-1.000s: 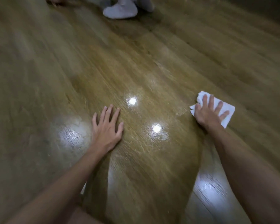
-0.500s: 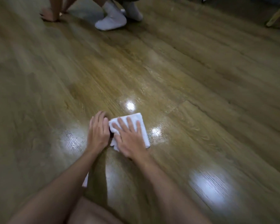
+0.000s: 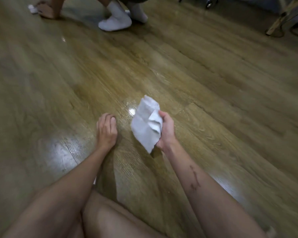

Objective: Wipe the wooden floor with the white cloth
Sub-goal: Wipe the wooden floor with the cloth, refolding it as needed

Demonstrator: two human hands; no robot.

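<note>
The white cloth (image 3: 145, 123) is lifted off the wooden floor (image 3: 213, 93) and hangs crumpled in my right hand (image 3: 167, 131), which grips it by one side near the middle of the view. My left hand (image 3: 106, 131) rests on the floor just left of it, fingers curled under and holding nothing. The boards under both hands shine with light reflections. My bare knee fills the bottom edge.
Another person crouches at the top, with white-socked feet (image 3: 115, 21) and a hand on the floor beside a small white cloth (image 3: 32, 8). A wooden furniture leg (image 3: 280, 19) and cables stand at the top right.
My right hand slid the cloth from the right across to my left hand, then lifted it off the floor. My left hand's fingers curled under.
</note>
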